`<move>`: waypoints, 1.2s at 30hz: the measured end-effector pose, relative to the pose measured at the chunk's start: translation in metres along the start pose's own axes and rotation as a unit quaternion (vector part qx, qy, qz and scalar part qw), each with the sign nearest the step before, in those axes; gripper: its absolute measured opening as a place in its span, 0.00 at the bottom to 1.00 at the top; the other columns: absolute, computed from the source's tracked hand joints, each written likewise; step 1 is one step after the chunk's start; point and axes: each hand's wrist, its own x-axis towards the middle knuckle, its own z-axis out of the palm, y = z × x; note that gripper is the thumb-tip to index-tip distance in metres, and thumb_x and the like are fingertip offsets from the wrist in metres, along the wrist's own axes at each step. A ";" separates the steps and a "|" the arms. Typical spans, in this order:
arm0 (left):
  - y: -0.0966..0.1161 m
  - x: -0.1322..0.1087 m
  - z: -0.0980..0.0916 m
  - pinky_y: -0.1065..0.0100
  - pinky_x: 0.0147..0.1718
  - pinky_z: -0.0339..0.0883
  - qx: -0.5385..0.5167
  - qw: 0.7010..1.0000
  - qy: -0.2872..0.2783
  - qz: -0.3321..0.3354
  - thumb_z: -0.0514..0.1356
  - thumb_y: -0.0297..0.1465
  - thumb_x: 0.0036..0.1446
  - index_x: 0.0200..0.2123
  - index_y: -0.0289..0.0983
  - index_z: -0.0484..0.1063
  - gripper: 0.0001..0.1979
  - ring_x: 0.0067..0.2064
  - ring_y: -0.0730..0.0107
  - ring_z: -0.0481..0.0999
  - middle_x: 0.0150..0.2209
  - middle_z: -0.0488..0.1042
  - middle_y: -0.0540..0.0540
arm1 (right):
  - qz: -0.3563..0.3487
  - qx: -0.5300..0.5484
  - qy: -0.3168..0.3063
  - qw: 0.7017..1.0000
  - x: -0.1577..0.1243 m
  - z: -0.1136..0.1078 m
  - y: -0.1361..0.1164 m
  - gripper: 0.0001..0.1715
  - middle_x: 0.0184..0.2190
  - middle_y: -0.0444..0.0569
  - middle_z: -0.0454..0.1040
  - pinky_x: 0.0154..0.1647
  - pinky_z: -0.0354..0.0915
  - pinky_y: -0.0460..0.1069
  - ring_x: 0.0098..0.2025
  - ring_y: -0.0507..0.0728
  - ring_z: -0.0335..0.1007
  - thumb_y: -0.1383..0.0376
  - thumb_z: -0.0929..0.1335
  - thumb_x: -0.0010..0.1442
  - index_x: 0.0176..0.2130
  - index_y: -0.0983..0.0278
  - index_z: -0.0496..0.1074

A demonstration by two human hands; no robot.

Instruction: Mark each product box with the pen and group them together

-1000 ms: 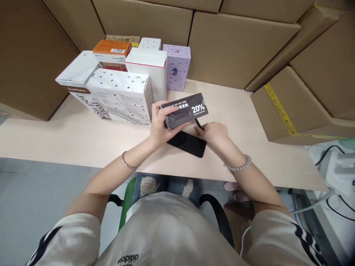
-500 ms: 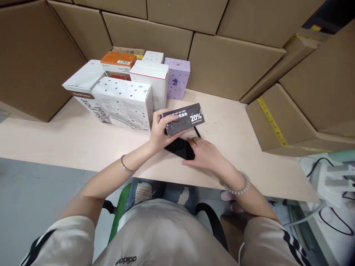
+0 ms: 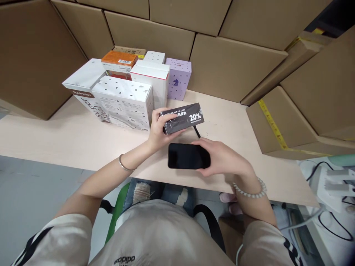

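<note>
My left hand (image 3: 161, 127) is wrapped round a dark oat crisp box (image 3: 184, 120), held tilted above the table with its "20%" print showing. Closer to me, my right hand (image 3: 216, 157) grips a black smartphone (image 3: 185, 156) by its right end, thumb and fingers on its long edges. The phone's dark screen faces up at the camera. A thin black stick-like thing (image 3: 196, 132) lies behind the phone, partly hidden by the box and my right hand.
At the left back stand a white printed carton (image 3: 124, 105), an orange-topped box (image 3: 119, 57), a white box with a red edge (image 3: 151, 75) and a purple box (image 3: 179, 79). Large brown cartons (image 3: 235, 66) wall in the pale table (image 3: 238, 129). A white power strip (image 3: 338, 184) sits at right.
My right hand has lifted the phone and turned it screen-up, bringing it nearer to me and to the right. The box in my left hand has barely moved.
</note>
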 end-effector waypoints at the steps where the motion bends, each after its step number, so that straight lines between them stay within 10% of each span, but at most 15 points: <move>1: 0.000 0.000 0.001 0.55 0.52 0.79 -0.003 1.000 0.002 0.000 0.73 0.46 0.61 0.60 0.45 0.69 0.29 0.56 0.59 0.75 0.52 0.70 0.43 | -0.024 0.038 0.015 0.999 -0.006 -0.006 0.000 0.43 0.54 0.52 0.81 0.55 0.78 0.61 0.52 0.66 0.82 0.59 0.80 0.48 0.61 0.58 0.72; 12: 0.003 -0.002 -0.002 0.51 0.53 0.77 -0.004 1.000 -0.014 -0.009 0.68 0.45 0.66 0.61 0.48 0.67 0.25 0.55 0.58 0.76 0.52 0.69 0.43 | -0.100 0.193 0.343 0.914 -0.014 0.003 0.014 0.53 0.58 0.57 0.79 0.56 0.80 0.62 0.57 0.69 0.81 0.45 0.84 0.45 0.63 0.55 0.69; 36: 0.001 -0.005 -0.005 0.49 0.55 0.77 0.013 0.999 -0.049 -0.010 0.73 0.44 0.60 0.61 0.49 0.65 0.31 0.57 0.55 0.76 0.55 0.69 0.43 | -0.132 0.138 0.421 0.887 0.004 0.015 0.019 0.52 0.58 0.55 0.76 0.59 0.78 0.62 0.58 0.68 0.79 0.43 0.82 0.49 0.65 0.56 0.67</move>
